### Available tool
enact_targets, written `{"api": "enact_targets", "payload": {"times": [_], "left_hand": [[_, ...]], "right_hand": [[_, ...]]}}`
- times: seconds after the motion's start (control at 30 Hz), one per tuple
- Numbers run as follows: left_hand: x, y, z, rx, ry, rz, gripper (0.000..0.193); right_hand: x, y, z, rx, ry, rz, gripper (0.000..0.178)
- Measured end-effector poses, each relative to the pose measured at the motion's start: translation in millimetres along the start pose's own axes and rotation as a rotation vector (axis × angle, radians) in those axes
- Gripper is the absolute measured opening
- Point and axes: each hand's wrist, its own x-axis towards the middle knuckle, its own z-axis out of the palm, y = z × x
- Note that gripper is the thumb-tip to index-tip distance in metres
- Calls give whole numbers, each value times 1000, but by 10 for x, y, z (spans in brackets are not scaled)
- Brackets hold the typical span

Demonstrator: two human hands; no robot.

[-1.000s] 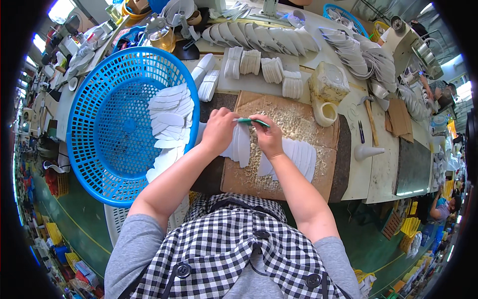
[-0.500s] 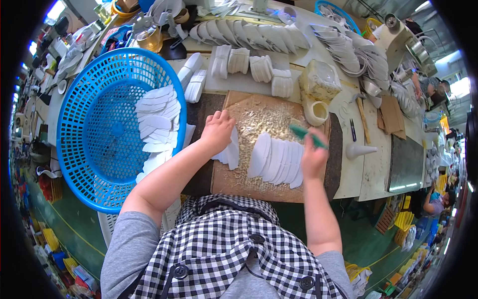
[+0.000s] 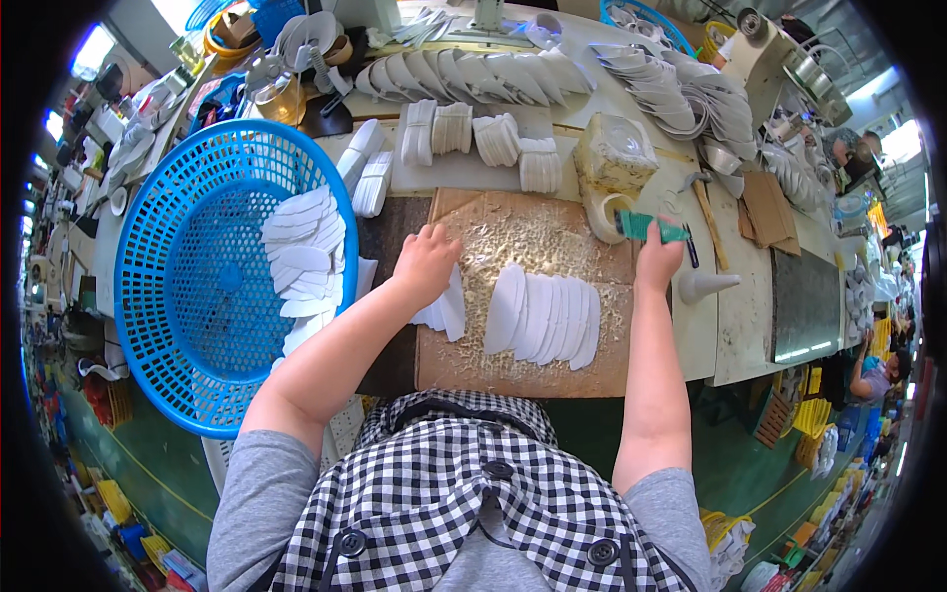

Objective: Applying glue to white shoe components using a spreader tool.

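My left hand, its fingers curled and pressed together, grips a few white flat cut pieces at the left of a glue-crusted cardboard sheet. To its right, several more white elongated pieces lie fanned in an overlapping row on the cardboard. My right hand is closed around a green flat tool, its left end at the mouth of a cream-coloured pot. Whether the tool reaches inside the pot I cannot tell. A yellowed, crusted block-shaped container stands behind the pot.
On the left, a large blue plastic basket holds many white pieces. Bundled white strips stand behind the cardboard. A hammer, a pen and a white cone lie on the right, before a dark plate.
My right hand has moved right and away from me with the green tool, from above the fanned pieces to the pot's mouth. My left hand stays on its pieces.
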Motion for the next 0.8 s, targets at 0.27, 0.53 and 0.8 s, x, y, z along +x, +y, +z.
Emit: {"api": "enact_targets", "payload": {"times": [0.27, 0.53, 0.8], "left_hand": [[-162, 88, -473, -215, 265, 94, 17], [-832, 587, 462, -333, 194, 355, 16], [-914, 524, 387, -284, -40, 340, 29]], "right_hand": [[-903, -315, -352, 441, -96, 542, 23], [-1419, -586, 123, 512, -493, 548, 19], [-1659, -581, 320, 82, -533, -269, 18]]}}
